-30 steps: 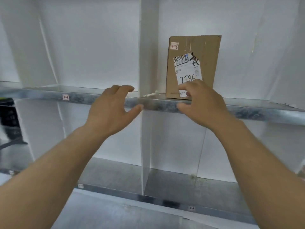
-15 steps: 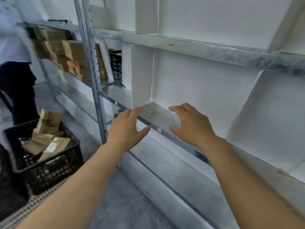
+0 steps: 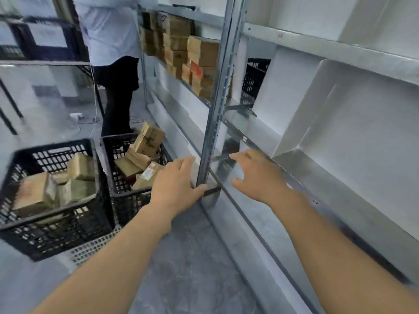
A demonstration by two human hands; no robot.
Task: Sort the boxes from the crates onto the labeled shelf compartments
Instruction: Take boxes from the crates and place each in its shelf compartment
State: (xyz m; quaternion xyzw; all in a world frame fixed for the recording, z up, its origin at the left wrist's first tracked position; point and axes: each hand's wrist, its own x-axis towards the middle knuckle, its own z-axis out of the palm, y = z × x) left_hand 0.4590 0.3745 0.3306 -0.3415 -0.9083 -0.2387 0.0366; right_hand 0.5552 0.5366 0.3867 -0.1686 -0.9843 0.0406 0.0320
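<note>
Both hands hold nothing. The left hand (image 3: 175, 181) hangs with its fingers straight and loosely together, thumb out toward the foot of the steel upright (image 3: 215, 98); whether the thumb touches the post cannot be told. The right hand (image 3: 257, 177) is spread and relaxed, palm down, above the front edge of the low shelf (image 3: 322, 171).

The boxes to be sorted lie in two black plastic crates on the floor to the left. The near crate (image 3: 45, 236) holds a heap of cardboard boxes (image 3: 34, 193) lying flat and tilted. The far crate (image 3: 127, 205), just beside it, holds more, with one box (image 3: 148, 138) standing up above its rim. The left hand is nearest this far crate.

Judging by how full the crates are, most of the sorting is left to do, and the step in hand looks like fetching the next box. What shows of the compartments on the right is galvanised sheet, white dividers (image 3: 292, 109) and a small red-and-white label (image 3: 244, 138) on the shelf edge.

Beyond the upright, stacked cartons (image 3: 188, 55) fill another bay, and a third black crate (image 3: 256, 80) sits on a shelf. The floor (image 3: 192, 268) is mottled grey; a white perforated mat (image 3: 95, 248) lies under the near crate. Another person (image 3: 111, 53) stands by the far shelving, and a thin white cable (image 3: 95, 105) runs down to the floor beside them.
</note>
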